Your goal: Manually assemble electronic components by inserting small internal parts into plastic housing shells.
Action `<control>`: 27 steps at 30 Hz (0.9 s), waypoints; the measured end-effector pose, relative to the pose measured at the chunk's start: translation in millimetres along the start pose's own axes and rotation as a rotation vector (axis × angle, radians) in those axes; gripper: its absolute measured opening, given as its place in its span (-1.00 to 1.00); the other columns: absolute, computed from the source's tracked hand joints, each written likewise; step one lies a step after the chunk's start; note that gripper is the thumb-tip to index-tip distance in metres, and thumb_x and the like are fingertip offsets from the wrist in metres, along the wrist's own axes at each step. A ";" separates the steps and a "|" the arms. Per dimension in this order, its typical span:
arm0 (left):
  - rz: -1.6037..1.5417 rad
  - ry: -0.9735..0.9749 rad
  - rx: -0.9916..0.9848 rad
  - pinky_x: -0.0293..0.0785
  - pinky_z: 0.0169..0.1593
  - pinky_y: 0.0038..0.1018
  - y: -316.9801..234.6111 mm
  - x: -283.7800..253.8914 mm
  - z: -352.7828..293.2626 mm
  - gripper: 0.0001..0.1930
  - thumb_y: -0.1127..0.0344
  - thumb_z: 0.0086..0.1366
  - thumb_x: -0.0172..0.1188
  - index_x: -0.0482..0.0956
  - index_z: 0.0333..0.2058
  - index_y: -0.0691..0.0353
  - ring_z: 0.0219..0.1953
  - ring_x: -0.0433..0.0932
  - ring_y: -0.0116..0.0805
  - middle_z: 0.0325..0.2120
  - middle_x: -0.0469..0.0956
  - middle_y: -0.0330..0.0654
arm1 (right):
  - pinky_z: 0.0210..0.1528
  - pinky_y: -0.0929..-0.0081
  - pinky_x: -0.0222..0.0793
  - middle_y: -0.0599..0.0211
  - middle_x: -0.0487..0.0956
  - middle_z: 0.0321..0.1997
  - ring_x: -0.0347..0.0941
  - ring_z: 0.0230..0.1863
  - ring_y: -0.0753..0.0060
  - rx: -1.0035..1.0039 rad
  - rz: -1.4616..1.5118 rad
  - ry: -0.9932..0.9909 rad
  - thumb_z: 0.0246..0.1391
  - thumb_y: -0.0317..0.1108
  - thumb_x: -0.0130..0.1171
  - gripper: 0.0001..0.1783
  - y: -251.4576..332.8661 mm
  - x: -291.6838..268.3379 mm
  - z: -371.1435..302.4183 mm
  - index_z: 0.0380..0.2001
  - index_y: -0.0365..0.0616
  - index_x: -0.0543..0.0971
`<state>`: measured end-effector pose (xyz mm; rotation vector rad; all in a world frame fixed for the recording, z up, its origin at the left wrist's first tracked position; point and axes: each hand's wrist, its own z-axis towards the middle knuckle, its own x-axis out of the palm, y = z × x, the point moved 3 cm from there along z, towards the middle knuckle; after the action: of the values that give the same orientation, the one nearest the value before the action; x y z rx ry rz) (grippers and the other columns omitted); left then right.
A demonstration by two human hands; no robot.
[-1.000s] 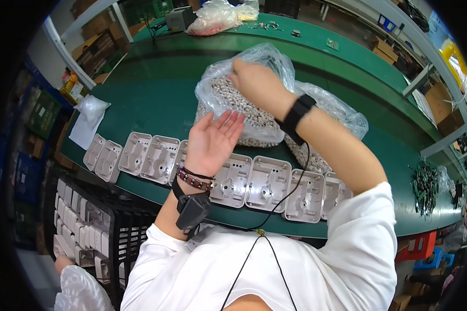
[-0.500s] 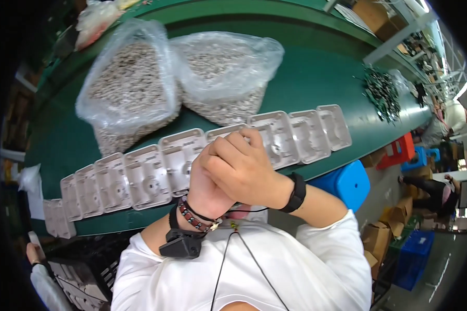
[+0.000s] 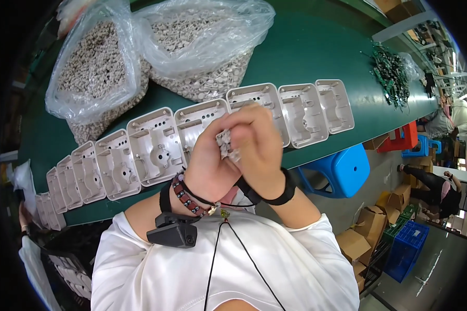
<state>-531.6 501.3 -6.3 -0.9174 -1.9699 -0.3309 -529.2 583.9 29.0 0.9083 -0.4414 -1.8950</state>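
My left hand (image 3: pixel 208 158) and my right hand (image 3: pixel 264 147) are cupped together in front of my chest, above the near edge of a green table. Small greyish-white plastic parts (image 3: pixel 224 145) show between them, against the left palm and under the curled right fingers. Both hands are closed around these parts; some fingertips are hidden. Just beyond the hands runs a row of open light-grey plastic housings (image 3: pixel 158 150), partly covered by my hands. Each has inner ribs and small holes.
Two clear plastic bags (image 3: pixel 57 98) (image 3: pixel 259 23) of similar small parts stand behind the row. A dark tangled heap (image 3: pixel 392 75) lies at far right. A blue stool (image 3: pixel 342 171), a red stool (image 3: pixel 403 139) and cardboard boxes (image 3: pixel 371 225) stand right. Another person (image 3: pixel 436 192) is farther off.
My clasped hands have turned and opened a little, so the small plastic parts now show between them. The view has shifted, with the bags and housings now higher in it.
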 end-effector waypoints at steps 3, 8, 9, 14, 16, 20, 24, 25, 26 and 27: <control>-0.075 0.075 -0.130 0.39 -0.28 -0.55 -2.4 -8.9 10.8 -0.81 0.18 0.28 -0.09 0.38 -0.41 0.13 -0.39 0.43 -0.49 -0.49 0.42 -0.32 | -0.45 0.61 0.10 0.44 0.31 -0.60 0.21 -0.56 0.59 0.609 0.711 -0.180 0.13 -0.29 -0.04 -0.81 -9.9 -0.1 0.9 -0.44 -0.19 0.39; 0.053 -0.180 0.003 0.29 -0.49 -0.65 -4.2 12.6 2.6 -0.75 0.13 0.30 -0.11 0.35 -0.46 0.14 -0.55 0.34 -0.54 -0.57 0.36 -0.34 | -0.54 0.75 0.09 0.47 0.30 -0.58 0.18 -0.55 0.71 0.490 0.707 -0.218 0.17 -0.25 -0.08 -0.77 -24.7 0.8 2.2 -0.38 -0.22 0.36; 0.143 -0.039 -0.096 0.23 -0.53 -0.67 -7.0 8.1 -0.1 -0.75 0.12 0.31 -0.12 0.35 -0.45 0.15 -0.59 0.30 -0.57 -0.59 0.34 -0.35 | -0.52 0.75 0.10 0.45 0.30 -0.58 0.19 -0.55 0.70 0.458 0.698 -0.272 0.17 -0.26 -0.07 -0.78 -26.7 -3.0 1.7 -0.38 -0.22 0.35; 0.633 0.258 -0.233 0.06 -0.62 -0.73 -15.5 11.2 -19.2 -0.73 0.12 0.33 -0.16 0.34 -0.41 0.18 -0.67 0.14 -0.65 -0.63 0.28 -0.37 | -0.46 0.73 0.18 0.41 0.37 -0.51 0.25 -0.52 0.65 0.379 0.672 -0.350 0.08 -0.39 0.02 -0.88 -22.9 -9.0 -0.5 -0.37 -0.23 0.39; 0.795 0.261 -0.194 0.04 -0.62 -0.73 -20.7 15.6 -25.5 -0.73 0.12 0.34 -0.17 0.34 -0.40 0.19 -0.68 0.10 -0.67 -0.64 0.26 -0.38 | -0.45 0.72 0.21 0.40 0.40 -0.48 0.28 -0.50 0.63 0.368 0.677 -0.337 0.05 -0.46 0.05 -0.91 -22.4 -8.5 -0.8 -0.37 -0.23 0.41; 1.069 0.255 -0.010 0.04 -0.63 -0.74 -33.1 19.4 -28.6 -0.72 0.12 0.35 -0.20 0.35 -0.32 0.21 -0.67 0.11 -0.70 -0.63 0.26 -0.40 | -0.45 0.62 0.19 0.30 0.40 -0.47 0.28 -0.52 0.53 0.085 0.453 -0.021 0.08 -0.37 0.03 -0.85 -20.2 -15.3 3.7 -0.36 -0.24 0.40; 1.142 0.326 -0.039 0.09 -0.62 -0.73 -50.9 15.6 -37.1 -0.69 0.10 0.35 -0.21 0.39 -0.28 0.23 -0.65 0.17 -0.70 -0.62 0.29 -0.40 | -0.42 0.57 0.21 0.26 0.44 -0.42 0.33 -0.47 0.44 0.070 0.472 0.145 0.00 -0.42 0.07 -0.87 -9.5 -24.4 4.0 -0.38 -0.25 0.46; 1.137 0.395 -0.057 0.11 -0.62 -0.73 -51.6 13.3 -37.4 -0.67 0.09 0.35 -0.21 0.40 -0.29 0.24 -0.64 0.19 -0.69 -0.63 0.30 -0.40 | -0.42 0.56 0.21 0.28 0.45 -0.41 0.34 -0.46 0.43 0.049 0.457 0.188 -0.04 -0.42 0.09 -0.87 -7.1 -25.3 2.4 -0.39 -0.23 0.48; 1.131 0.463 -0.076 0.12 -0.62 -0.73 -51.6 11.3 -37.5 -0.65 0.08 0.35 -0.21 0.41 -0.29 0.26 -0.64 0.22 -0.69 -0.64 0.32 -0.39 | -0.42 0.56 0.21 0.30 0.45 -0.40 0.35 -0.44 0.41 0.027 0.440 0.230 -0.09 -0.43 0.12 -0.86 -5.1 -26.1 0.7 -0.40 -0.21 0.50; 1.123 0.532 -0.096 0.14 -0.61 -0.72 -50.5 11.0 -38.5 -0.63 0.07 0.35 -0.21 0.42 -0.30 0.27 -0.63 0.24 -0.68 -0.64 0.33 -0.39 | -0.41 0.55 0.21 0.32 0.46 -0.39 0.35 -0.43 0.39 0.006 0.423 0.271 -0.14 -0.43 0.14 -0.85 -3.5 -26.9 -0.4 -0.41 -0.19 0.51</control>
<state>-547.1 450.5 30.2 -1.6286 -0.7658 0.0036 -523.8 609.0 37.4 0.9733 -0.4350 -1.3666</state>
